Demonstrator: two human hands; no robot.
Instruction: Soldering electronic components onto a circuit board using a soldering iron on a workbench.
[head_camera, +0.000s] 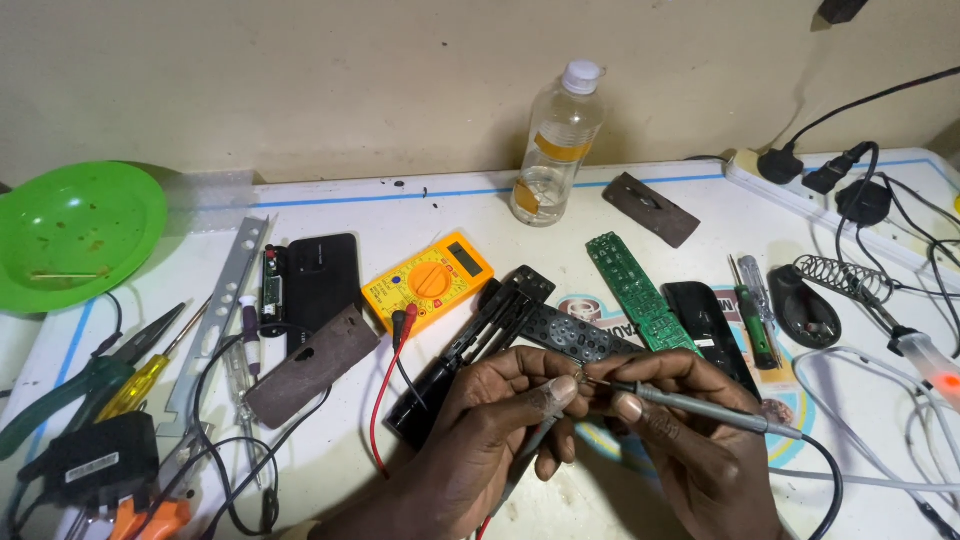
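Right hand (690, 420) closed pen-style on a grey probe (700, 405), tip pointing left. Left hand (500, 400) curled shut on a small part (578, 375) pinched at the fingertips, too small to ID, plus what looks like a 2nd probe w/ red lead below. Tip and part meet just above the table's (330, 200) front edge. Probe: light, stiff, sharp; best held on the plastic barrel, not the metal. Part prob. tiny and slippery. Just behind: black remote shell (470, 350), keypad (580, 335), green circuit board (635, 290), yellow meter (430, 280).
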